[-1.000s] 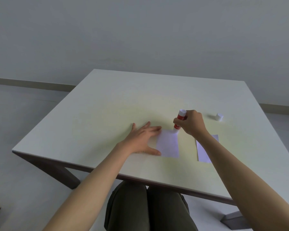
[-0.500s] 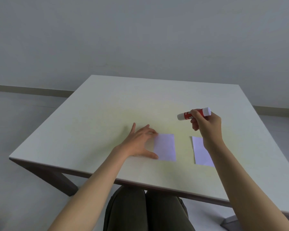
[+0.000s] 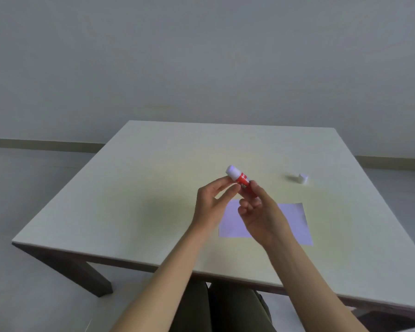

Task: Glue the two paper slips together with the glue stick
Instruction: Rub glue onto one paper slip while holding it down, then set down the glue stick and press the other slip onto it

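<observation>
Both hands (image 3: 237, 207) gripping glue stick (image 3: 241, 179), tilting up-left; cap (image 3: 302, 178) lying well right on desk (image 3: 153, 188), nearer right hand; slips (image 3: 295, 221) beneath.

- A plain grey wall (image 3: 201, 56) is seen behind, edged by a low skirting board (image 3: 33, 142).
- A pale square table (image 3: 129, 200) is set on dark legs (image 3: 81, 271) — the grey floor (image 3: 21, 200) lies beneath.

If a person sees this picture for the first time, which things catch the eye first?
First the red glue stick, raised above the middle of the white table and held by both hands: left hand, right hand. Under the hands lie pale paper slips; a small white cap stands apart at the right.
</observation>
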A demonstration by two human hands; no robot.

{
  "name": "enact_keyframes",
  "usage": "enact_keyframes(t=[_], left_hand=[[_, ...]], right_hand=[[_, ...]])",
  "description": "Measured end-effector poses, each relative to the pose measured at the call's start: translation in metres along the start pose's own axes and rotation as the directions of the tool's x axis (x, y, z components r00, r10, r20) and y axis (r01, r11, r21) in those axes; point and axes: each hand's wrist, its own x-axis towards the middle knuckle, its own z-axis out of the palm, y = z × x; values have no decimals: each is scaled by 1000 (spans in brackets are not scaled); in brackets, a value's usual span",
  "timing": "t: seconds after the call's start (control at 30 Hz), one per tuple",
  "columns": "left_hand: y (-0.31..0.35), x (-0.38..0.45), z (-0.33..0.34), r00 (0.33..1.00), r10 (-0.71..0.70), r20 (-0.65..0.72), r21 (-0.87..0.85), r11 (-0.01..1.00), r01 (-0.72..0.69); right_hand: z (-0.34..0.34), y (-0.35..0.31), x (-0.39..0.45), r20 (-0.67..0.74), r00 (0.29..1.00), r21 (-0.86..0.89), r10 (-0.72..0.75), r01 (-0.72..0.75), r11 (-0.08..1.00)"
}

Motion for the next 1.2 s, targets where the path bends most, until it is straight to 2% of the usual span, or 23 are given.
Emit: enact_keyframes(t=[0.07,0.13,0.23,0.37,0.47,0.53,0.63,0.67,0.73,0.8,0.87,1.2], left_hand=[[2,-2,9,996,-43,-82,-114,993,34],[-1,-2,11,989,-84,-125,-157,986,64],[-6,0,11,978,-131,-165,-196,976,97],[-8,13,-1,966,-78,-246,-176,984,35],[-7,31,-20,949,5,-316,-53,998,-23],[-8,46,-35,929,68,-363,139,990,-18],[-12,70,-60,898,102,-429,400,912,88],[-15,77,-66,894,100,-436,444,888,117],[-21,89,-74,898,107,-426,504,852,138],[-26,99,-77,909,116,-401,541,830,133],[-29,104,-77,919,123,-376,564,817,122],[-42,104,-72,929,94,-357,595,790,148]], right_hand=[[1,8,1,2,1000,22,23,-23,999],[0,12,1,-17,999,-18,31,-31,999],[-7,12,5,-49,999,-231,-5,-7,973],[-16,-7,17,-43,989,-536,-144,99,838],[-29,-32,33,-88,949,-667,-303,170,726],[-45,-50,45,-108,890,-771,-444,207,603],[-77,-74,54,-99,767,-955,-634,106,278],[-89,-79,54,-95,746,-982,-659,38,185],[-109,-84,51,-123,766,-992,-631,-77,99],[-120,-83,47,-166,814,-986,-557,-144,84],[-122,-80,44,-175,832,-985,-526,-150,90],[-127,-66,37,-50,789,-997,-612,-74,-14]])
